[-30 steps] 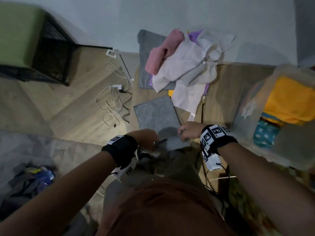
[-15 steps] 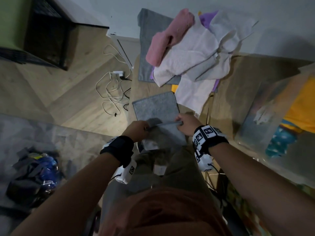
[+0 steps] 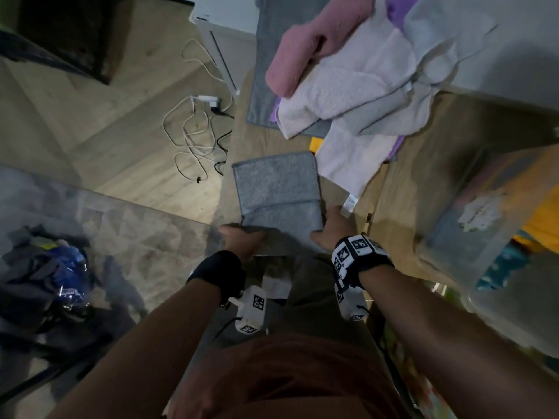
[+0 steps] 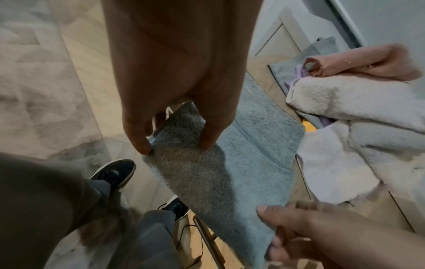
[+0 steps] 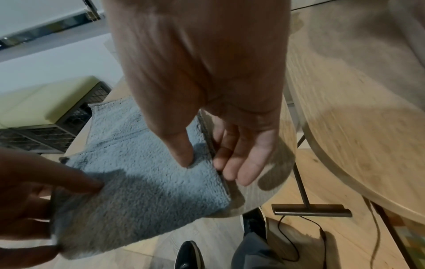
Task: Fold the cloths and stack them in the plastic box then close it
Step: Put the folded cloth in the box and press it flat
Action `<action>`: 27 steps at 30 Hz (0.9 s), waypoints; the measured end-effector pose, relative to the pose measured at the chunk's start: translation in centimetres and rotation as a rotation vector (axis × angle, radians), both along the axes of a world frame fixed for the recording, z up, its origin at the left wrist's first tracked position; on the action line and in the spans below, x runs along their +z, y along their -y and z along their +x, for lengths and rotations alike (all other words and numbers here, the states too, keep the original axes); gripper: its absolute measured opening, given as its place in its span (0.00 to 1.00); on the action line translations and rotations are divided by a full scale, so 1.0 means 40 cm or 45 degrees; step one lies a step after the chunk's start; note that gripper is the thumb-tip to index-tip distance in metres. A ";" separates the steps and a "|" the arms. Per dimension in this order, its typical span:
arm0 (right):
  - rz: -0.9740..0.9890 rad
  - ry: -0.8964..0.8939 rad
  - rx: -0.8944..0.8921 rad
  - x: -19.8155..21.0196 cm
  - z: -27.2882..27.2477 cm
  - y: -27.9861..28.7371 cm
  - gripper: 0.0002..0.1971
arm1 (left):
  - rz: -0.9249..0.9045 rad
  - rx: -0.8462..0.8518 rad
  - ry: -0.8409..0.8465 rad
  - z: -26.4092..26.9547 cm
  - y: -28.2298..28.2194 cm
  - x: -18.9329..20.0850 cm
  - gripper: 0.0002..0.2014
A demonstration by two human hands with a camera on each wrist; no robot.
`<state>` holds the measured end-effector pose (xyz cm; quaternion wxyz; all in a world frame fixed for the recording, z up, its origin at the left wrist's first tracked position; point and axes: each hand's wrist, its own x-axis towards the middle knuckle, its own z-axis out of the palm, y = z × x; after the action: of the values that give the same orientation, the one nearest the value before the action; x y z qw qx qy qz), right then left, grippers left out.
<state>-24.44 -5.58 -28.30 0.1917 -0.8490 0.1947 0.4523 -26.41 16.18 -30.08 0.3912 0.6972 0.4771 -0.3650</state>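
A grey cloth (image 3: 278,192) lies folded on the narrow wooden table (image 3: 423,164), its near end hanging past the table edge. My left hand (image 3: 242,237) pinches its near left corner between thumb and fingers (image 4: 207,143). On the near right edge my right hand (image 3: 325,234) holds the cloth with the thumb on top and the fingers (image 5: 239,163) underneath. Behind it sits a heap of pink (image 3: 305,52) and white cloths (image 3: 357,95). The clear plastic box (image 3: 472,237) stands open on the right with a yellow cloth (image 3: 541,231) inside.
White and black cables (image 3: 193,140) trail over the wooden floor on the left. A dark bag (image 3: 51,282) lies on the grey rug. A black wire crate (image 3: 75,34) stands at the far left. A metal table foot (image 5: 310,212) is near my shoes.
Both hands brought the cloth's near edge forward over it, making a fold, then came back to the near corners. The head view has tilted further down.
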 end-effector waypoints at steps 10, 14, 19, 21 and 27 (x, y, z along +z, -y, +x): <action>0.156 -0.150 -0.076 0.026 0.020 0.008 0.19 | -0.021 -0.154 0.000 0.064 -0.012 0.030 0.42; 0.176 -0.106 -0.257 0.046 0.021 -0.003 0.16 | -0.091 -0.102 -0.071 0.086 -0.011 0.038 0.42; 0.256 -0.083 -0.541 0.033 -0.001 0.001 0.26 | -0.119 -0.063 -0.105 0.082 -0.003 0.058 0.44; 0.269 -0.057 -0.601 0.041 -0.014 0.004 0.28 | -0.155 -0.033 -0.137 0.073 -0.003 0.070 0.45; 0.320 -0.059 -0.682 0.070 -0.030 0.009 0.07 | -0.290 -0.137 -0.089 0.037 -0.039 0.082 0.32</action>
<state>-25.64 -5.95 -25.51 0.4035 -0.7263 0.3586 0.4254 -24.92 17.75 -26.78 0.4309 0.6597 0.4076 -0.4615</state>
